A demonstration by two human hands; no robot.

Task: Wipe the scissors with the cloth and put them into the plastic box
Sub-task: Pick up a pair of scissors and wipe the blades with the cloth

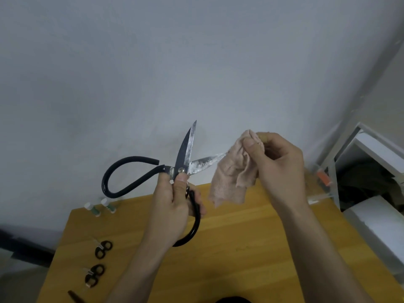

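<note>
- The left hand [175, 200] is raised above the wooden table [229, 248] with its forearm coming up from the bottom of the view. Its fingers are wrapped round one black loop handle of the big scissors [185, 158], and the thumb is pressed up right by the pivot screw.
- Scissors are held up in the air and splayed wide open. One blade points nearly straight up, the other sticks out to the right, and both look pretty stained and spotty. The free loop handle curls out to the left, not touching anything.
- The right hand [277, 162] is up at about the same height, wrist bent. It pinches a bunched pinkish cloth [231, 178] between thumb and fingers, with the rest of the cloth hanging down loose.
- The cloth covers the tip of the right-pointing blade, so that end is hidden in the fabric.
- On the left part of the table there are two small black-handled scissors [102, 249] lying flat, and a couple of little white-capped bottles [93, 209] near the far edge.
- A clear plastic box [323, 182] sits at the far right of the table, partly hidden behind the right hand. Can't really tell what's in it beyond something orange.
</note>
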